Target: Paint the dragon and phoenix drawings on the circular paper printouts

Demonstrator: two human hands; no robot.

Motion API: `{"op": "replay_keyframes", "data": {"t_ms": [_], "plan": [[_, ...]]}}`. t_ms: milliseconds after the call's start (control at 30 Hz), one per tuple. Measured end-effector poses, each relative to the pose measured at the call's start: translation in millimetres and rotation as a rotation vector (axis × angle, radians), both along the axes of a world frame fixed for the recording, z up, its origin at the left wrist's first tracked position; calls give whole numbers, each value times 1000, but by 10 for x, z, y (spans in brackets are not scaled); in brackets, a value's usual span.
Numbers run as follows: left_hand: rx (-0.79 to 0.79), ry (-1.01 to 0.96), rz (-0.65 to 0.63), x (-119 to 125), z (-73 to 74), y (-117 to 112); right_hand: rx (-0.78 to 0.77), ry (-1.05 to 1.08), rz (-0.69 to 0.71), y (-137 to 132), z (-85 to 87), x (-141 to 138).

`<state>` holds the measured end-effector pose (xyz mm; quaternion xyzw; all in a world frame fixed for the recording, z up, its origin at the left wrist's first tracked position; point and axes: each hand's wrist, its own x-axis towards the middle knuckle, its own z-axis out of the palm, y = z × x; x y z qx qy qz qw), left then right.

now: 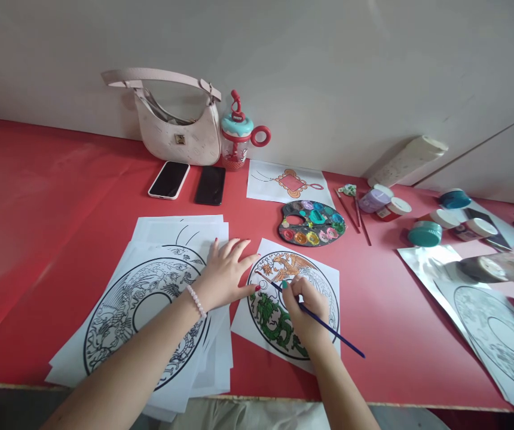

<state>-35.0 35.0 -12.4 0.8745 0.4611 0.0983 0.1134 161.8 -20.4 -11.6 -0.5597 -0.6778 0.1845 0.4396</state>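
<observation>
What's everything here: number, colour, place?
Table: 1, red, underneath
Wall: 1, grey, behind
Handbag: 1, pale, back
Cup: 1, red-teal, beside handbag
Phones: 2, black, before handbag
Palette: 1, black, centre
Knot picture: 1, red, behind palette
Loose brushes: several, reddish, beside palette
Jars: several, mixed, right
Cylinder: 1, pale, back right
Outline sheets: several, white, left, right
Dragon sheet: 1, green-orange, centre
Brush: 1, blue, held
Left hand: 1, pink bracelet, on sheets
Right hand: 1, teal nail, holding brush

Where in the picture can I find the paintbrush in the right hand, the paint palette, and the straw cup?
Paintbrush (329,328): head view, on its blue handle.
Paint palette (304,227): head view, on its dark surface near the middle.
Straw cup (234,149): head view, on its clear body.
</observation>
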Motion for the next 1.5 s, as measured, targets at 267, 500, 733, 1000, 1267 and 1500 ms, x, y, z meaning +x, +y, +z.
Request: {"op": "replay_keyframes", "data": {"t_ms": [267,500,733,1000,1267,1500], "plan": [[-12,13,-3,-1,13,0,1,-9,34,11,38,-9],[-14,25,-2,6,11,-3,-5,-15,27,2,47,-11],[-17,6,-3,0,7,1,-1,-7,17,1,44,-11],[-2,-11,-5,-2,-12,5,1,10,-30,15,31,-2],[-8,-11,-7,-6,-21,9,-14,-12,6,35,93,-35],[-7,10,-1,-2,-12,9,16,5,-23,24,71,-29]]}}
